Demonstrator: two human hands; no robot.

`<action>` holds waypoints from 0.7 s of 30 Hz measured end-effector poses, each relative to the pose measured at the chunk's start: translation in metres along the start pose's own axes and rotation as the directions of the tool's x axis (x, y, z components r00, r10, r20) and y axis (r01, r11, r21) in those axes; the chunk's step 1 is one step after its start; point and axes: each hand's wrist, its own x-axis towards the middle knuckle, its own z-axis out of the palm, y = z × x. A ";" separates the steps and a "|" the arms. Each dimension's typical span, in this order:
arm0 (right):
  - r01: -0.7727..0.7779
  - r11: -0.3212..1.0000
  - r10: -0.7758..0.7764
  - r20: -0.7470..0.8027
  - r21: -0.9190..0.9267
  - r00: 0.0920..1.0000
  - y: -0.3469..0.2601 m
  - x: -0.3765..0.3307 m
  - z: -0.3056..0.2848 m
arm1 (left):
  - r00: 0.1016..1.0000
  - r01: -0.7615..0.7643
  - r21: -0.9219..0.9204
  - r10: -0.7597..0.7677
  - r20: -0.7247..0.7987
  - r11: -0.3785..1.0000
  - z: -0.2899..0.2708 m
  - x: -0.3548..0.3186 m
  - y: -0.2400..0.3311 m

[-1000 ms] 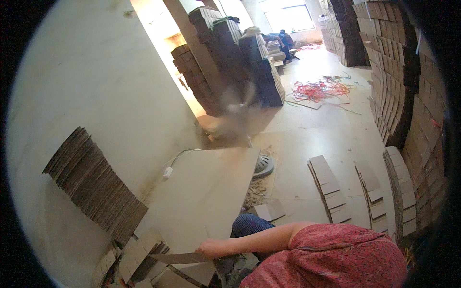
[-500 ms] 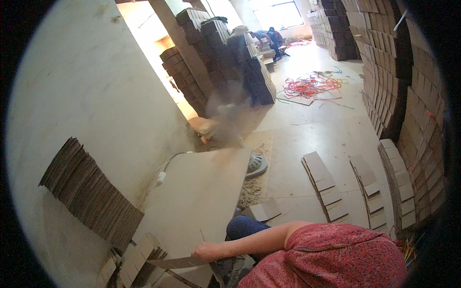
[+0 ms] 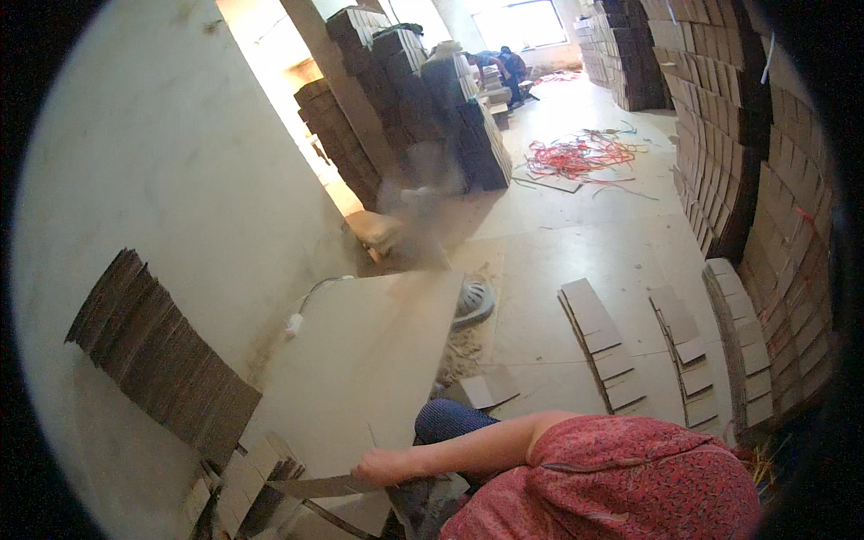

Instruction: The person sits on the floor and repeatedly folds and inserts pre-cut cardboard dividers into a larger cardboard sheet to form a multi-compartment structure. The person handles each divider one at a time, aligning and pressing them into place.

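Observation:
My left hand (image 3: 385, 468) reaches out to the left at the bottom of the view, the arm coming from a pink sleeve (image 3: 621, 477). It is closed on a long flat cardboard strip (image 3: 315, 488), held over a pile of cut cardboard pieces (image 3: 238, 481). Just beyond the hand lies a large pale flat board (image 3: 360, 378). A knee in blue cloth (image 3: 450, 418) shows above the arm. My right hand is out of sight.
A fanned stack of brown cardboard (image 3: 162, 360) leans on the white wall at left. Rows of cardboard pieces (image 3: 598, 346) lie on the floor, with tall carton stacks (image 3: 747, 135) on the right. Red cords (image 3: 576, 153) and people (image 3: 504, 63) are far back.
My left hand keeps its hold on the cardboard strip and stays almost in place. My view has swung slightly, bringing the far end of the room more into sight.

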 end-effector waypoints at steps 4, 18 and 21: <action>0.117 0.950 -0.072 0.162 -0.288 0.984 0.023 0.005 0.031 | 0.998 -0.026 -0.047 0.024 -0.053 0.999 0.003 -0.012 -0.039; 0.166 0.970 -0.109 -0.289 0.179 0.951 -0.051 -0.002 -0.083 | 0.989 -0.106 -0.449 0.048 -0.138 0.887 -0.067 -0.040 0.072; 0.220 0.954 -0.143 -0.335 0.205 0.931 -0.067 0.015 -0.098 | 0.985 -0.168 -0.563 0.119 -0.123 0.809 -0.063 -0.035 0.104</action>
